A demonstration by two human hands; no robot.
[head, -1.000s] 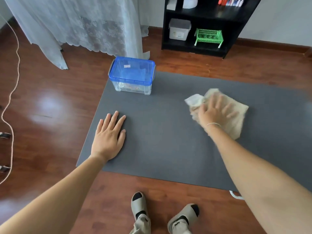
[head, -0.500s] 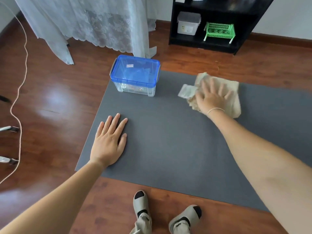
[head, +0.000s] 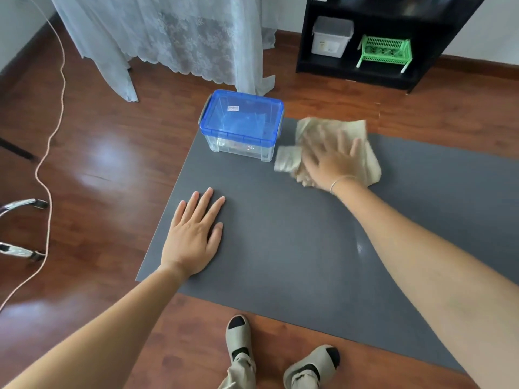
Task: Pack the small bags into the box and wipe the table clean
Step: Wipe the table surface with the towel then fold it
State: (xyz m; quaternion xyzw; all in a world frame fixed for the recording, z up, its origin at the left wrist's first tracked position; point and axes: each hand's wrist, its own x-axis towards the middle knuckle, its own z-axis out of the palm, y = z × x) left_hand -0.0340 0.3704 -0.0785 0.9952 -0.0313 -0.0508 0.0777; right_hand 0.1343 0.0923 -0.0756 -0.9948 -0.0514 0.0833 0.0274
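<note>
A clear plastic box (head: 241,144) with a shut blue lid stands at the far left corner of the grey mat (head: 280,248); small bags show dimly inside it. My right hand (head: 331,161) presses flat, fingers spread, on a crumpled beige cloth (head: 362,141) just right of the box, and it is blurred by motion. Palm down on the mat's near left part lies my left hand (head: 193,237), fingers apart, holding nothing.
The mat lies on a wooden floor. A black shelf (head: 373,66) at the back holds a white bin (head: 331,37) and a green basket (head: 384,50). A lace curtain (head: 182,37) hangs behind the box. A cord (head: 47,141) and metal chair legs (head: 19,206) are at the left. My sandalled feet (head: 280,355) stand at the near edge.
My right hand has slid the cloth leftward and farther away across the mat, up beside the box. My left hand has stayed flat in place.
</note>
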